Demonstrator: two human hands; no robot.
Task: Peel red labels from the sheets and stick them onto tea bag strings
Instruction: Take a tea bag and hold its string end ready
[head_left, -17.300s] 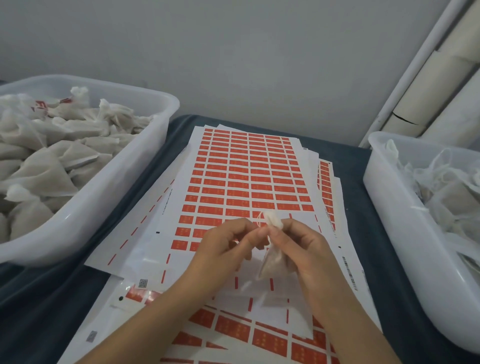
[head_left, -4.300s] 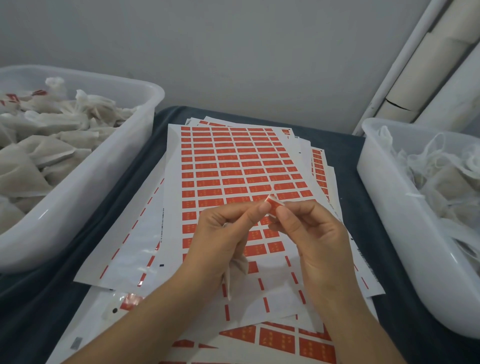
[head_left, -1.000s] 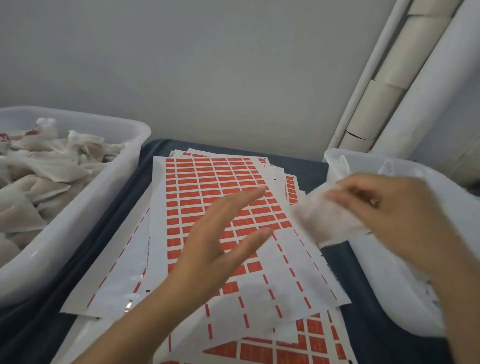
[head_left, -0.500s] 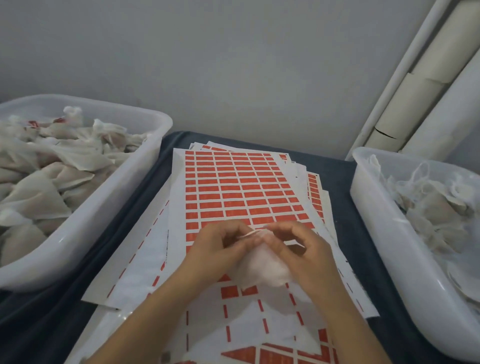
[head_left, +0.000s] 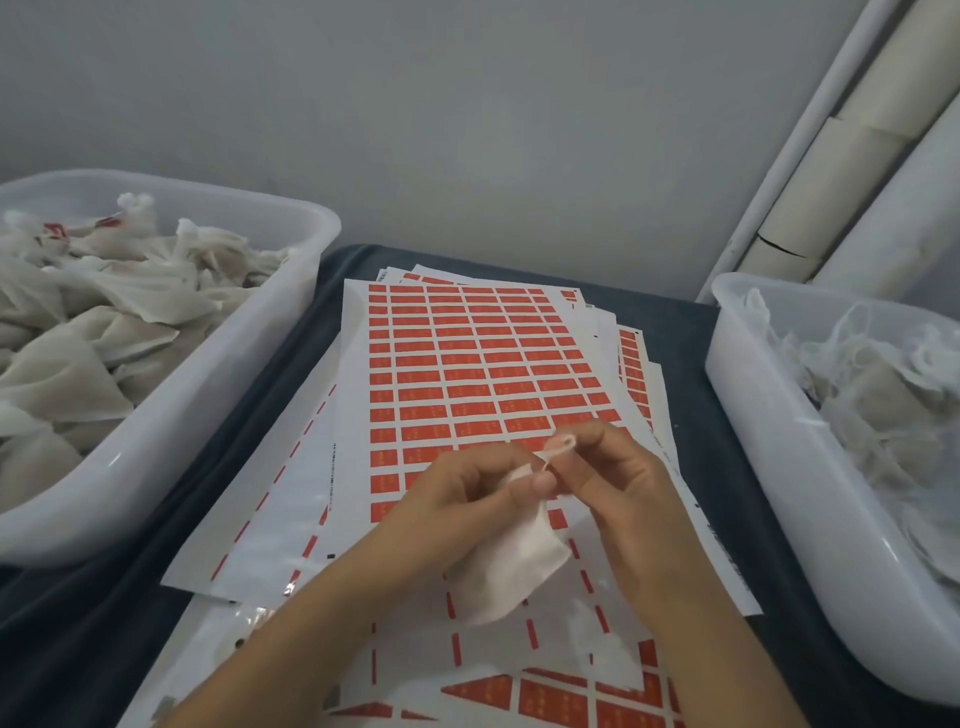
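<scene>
Hands meet over the middle of the worktop (head_left: 675, 332) in the single head view: the left hand (head_left: 467, 493) has its fingers (head_left: 543, 480) closed on the top of a white tea bag (head_left: 511, 566), which hangs just above the label sheets, while the right hand (head_left: 618, 478) pinches the bag's thin string (head_left: 563, 446) between thumb and forefinger, drawing a small loop of it up. No red label is on this string yet, and none shows in either hand, so this bag looks to be at the string-freeing step, with peeling and sticking to follow. The top label sheet (head_left: 467, 364) keeps most of its red labels across its far rows, while its near rows are stripped to white backing with only thin red slivers left; an emptied sheet (head_left: 291, 493) lies beside it on the left, and more sheets lie beneath. The left bin (head_left: 218, 384) is heaped with tea bags, a few showing red tags, so it likely holds finished ones. The right bin (head_left: 779, 467) holds a tangle of bags with loose strings and no red visible, probably those waiting; much work appears to remain
</scene>
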